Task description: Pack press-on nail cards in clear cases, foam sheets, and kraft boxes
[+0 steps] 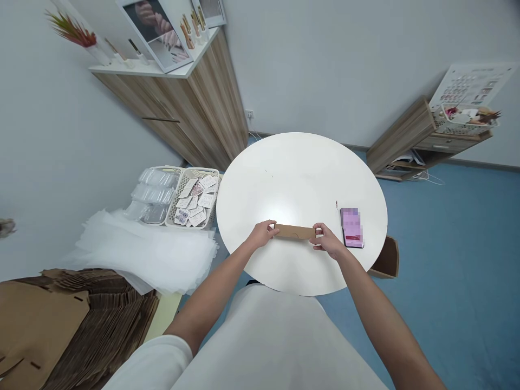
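Note:
A narrow brown cardboard box is held between my two hands over the near half of the round white table. At its left end, my left hand is closed on the cardboard, thumb and fingers pinching the edge. My right hand grips the opposite end the same way. The side facing me is a long plain strip with a small curved cut near its lower edge. Right of my right hand, a phone with a lit pink screen lies on the tabletop.
Left of the table stand a basket of small printed packets and a basket of clear plastic packs. White translucent sheets and stacked flat cardboard lie nearer me. An open brown box sits on the floor at right.

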Tool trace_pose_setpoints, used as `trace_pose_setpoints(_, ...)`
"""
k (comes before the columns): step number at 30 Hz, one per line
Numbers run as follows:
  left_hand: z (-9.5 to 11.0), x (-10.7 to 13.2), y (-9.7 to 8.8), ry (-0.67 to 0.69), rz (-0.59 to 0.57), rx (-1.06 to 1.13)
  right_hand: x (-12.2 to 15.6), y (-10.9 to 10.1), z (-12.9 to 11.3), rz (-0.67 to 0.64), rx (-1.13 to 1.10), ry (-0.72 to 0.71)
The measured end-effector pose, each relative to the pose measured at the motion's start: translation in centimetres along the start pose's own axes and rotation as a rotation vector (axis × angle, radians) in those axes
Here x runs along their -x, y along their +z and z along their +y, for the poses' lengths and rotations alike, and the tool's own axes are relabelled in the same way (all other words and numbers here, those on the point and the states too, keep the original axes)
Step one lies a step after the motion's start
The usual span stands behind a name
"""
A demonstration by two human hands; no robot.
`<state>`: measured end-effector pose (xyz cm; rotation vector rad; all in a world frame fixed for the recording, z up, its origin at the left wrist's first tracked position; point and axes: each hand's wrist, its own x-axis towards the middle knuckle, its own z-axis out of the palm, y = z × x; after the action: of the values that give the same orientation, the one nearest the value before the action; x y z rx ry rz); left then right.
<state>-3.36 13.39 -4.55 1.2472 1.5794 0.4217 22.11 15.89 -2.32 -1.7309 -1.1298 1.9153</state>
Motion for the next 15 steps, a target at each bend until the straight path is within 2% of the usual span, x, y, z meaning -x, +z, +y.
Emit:
trace_pose_setpoints(4,0.8,0.4,-0.4,-0.105,-0.058,0.116,0.5,0.0,-0.5,0.017,0.05,-0.01)
trace_pose_setpoints(7,1.2,0.8,-0.6,-0.118,-0.082,0.241,1.1,0.4,-0.6,0.024,0.081,-0.032)
trace_pose_setpoints(10,0.9,1.2,-0.2,-0.09,-0.011,0.179,1.4,1.2,0.2,0.105,0.134,-0.121)
trace_pose_setpoints(15,-0.6,1.6,1.6,-0.081,0.112,0.079,1.1,2.7,2.9,0.29,0.201,-0.22)
